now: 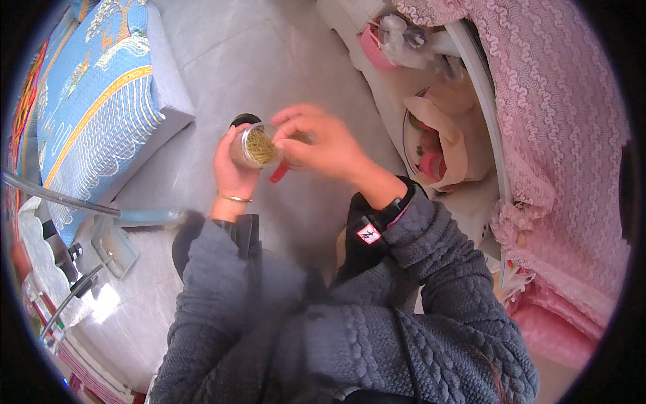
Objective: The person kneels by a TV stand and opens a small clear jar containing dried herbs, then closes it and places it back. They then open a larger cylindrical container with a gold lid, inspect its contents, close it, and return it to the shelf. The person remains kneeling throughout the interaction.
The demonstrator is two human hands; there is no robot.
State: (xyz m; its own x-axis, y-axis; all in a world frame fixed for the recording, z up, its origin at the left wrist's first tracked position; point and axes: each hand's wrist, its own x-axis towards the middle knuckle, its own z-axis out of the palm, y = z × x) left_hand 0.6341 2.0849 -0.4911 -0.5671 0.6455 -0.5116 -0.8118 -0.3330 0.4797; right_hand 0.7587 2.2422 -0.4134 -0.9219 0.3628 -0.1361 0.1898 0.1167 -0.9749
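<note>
My left hand point(234, 174) is wrapped around a clear jar point(242, 151), its mouth tipped towards me. Thin, yellow-green dried leaves point(260, 146), like needle-shaped tea, fill the part I can see. Just past the left fingertips shows a black round object point(246, 119), perhaps a lid. My right hand point(323, 141) is at the right rim of the jar, slightly blurred, thumb and fingers drawn together. Whether anything is pinched there cannot be made out. Below it a red strip point(279, 171) sticks out, and something see-through is partly hidden behind the fingers.
Grey floor tiles point(222, 65) lie beneath my hands. At left stands a couch or bed with a blue patterned cover point(101, 106). A pink textured cloth point(555, 126) drapes a table at right. Beneath it are a pink basket point(376, 48) and a bowl point(411, 144). A dustpan point(116, 247) is at lower left.
</note>
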